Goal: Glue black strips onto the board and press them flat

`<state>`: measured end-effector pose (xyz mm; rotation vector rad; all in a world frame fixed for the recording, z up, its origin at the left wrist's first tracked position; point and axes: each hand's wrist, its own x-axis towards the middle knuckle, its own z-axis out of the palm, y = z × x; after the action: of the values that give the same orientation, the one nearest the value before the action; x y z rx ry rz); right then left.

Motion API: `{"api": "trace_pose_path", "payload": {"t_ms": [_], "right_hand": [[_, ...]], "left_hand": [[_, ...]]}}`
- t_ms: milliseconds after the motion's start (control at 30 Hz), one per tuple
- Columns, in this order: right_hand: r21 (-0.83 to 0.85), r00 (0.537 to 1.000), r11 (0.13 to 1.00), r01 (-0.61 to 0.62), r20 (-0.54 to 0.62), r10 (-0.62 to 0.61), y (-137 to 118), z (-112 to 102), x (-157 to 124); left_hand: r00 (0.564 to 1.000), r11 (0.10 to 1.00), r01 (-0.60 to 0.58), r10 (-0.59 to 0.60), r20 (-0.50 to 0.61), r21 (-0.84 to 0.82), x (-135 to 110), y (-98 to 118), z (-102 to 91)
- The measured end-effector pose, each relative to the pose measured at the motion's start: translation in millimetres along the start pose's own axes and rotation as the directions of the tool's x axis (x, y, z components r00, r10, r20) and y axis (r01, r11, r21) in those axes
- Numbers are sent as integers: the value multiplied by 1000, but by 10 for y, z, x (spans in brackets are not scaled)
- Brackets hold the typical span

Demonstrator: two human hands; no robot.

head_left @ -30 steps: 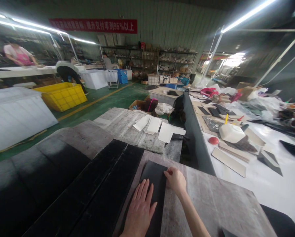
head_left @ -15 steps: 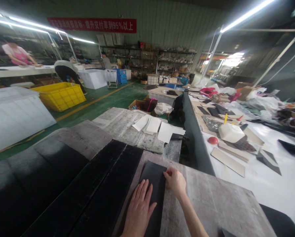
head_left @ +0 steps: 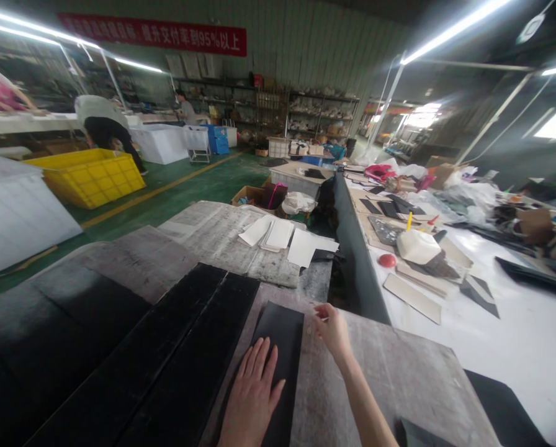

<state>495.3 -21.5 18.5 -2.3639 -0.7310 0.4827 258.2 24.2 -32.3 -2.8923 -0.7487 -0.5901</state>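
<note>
My left hand (head_left: 252, 397) lies flat, fingers stretched out, on a narrow black sheet (head_left: 278, 329) that rests on a grey, stained board (head_left: 390, 366). My right hand (head_left: 332, 329) hovers just right of the sheet's far corner, off the sheet, its fingers curled in a loose pinch; I cannot make out anything in them. Two long black strips (head_left: 189, 335) lie side by side to the left of the sheet.
White sheets (head_left: 282, 239) lie on a farther grey board. A white table (head_left: 468, 323) at right carries a white jug (head_left: 417, 246), a red ball (head_left: 386, 261), beige and black pieces. A yellow crate (head_left: 89, 177) and people at benches stand far left.
My right hand has come off the black sheet's far corner and shifted a little right. The view has turned slightly to the right. My left hand stays flat on the sheet.
</note>
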Motion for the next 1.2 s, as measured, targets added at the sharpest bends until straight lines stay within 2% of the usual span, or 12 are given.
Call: {"api": "trace_pose_path", "payload": {"t_ms": [167, 367, 467, 600, 667, 867, 1200], "right_hand": [[-86, 1000, 996, 26, 12, -26, -47, 25, 77], [-251, 998, 966, 57, 11, -56, -272, 103, 27], [-300, 985, 939, 171, 36, -168, -428, 113, 12], [-284, 918, 874, 394, 156, -364, -651, 199, 42], [-271, 891, 851, 449, 201, -406, -735, 277, 82], [-265, 881, 848, 459, 261, -396, -806, 429, 248], [-213, 853, 864, 456, 382, -355, -708, 296, 321]], "left_hand": [[1000, 1000, 0, 0, -14, 5, 2, 4, -8], [1000, 1000, 6, -7, -15, -23, 6, 11, -13], [1000, 1000, 11, -12, -17, -28, 9, 14, 12], [1000, 1000, 20, -20, -17, -13, 14, 13, 25], [1000, 1000, 13, -13, -22, -4, 19, 11, 16], [999, 999, 4, -3, -37, 44, 47, 15, -23], [996, 999, -21, 24, -82, 44, 81, -7, -61]]}}
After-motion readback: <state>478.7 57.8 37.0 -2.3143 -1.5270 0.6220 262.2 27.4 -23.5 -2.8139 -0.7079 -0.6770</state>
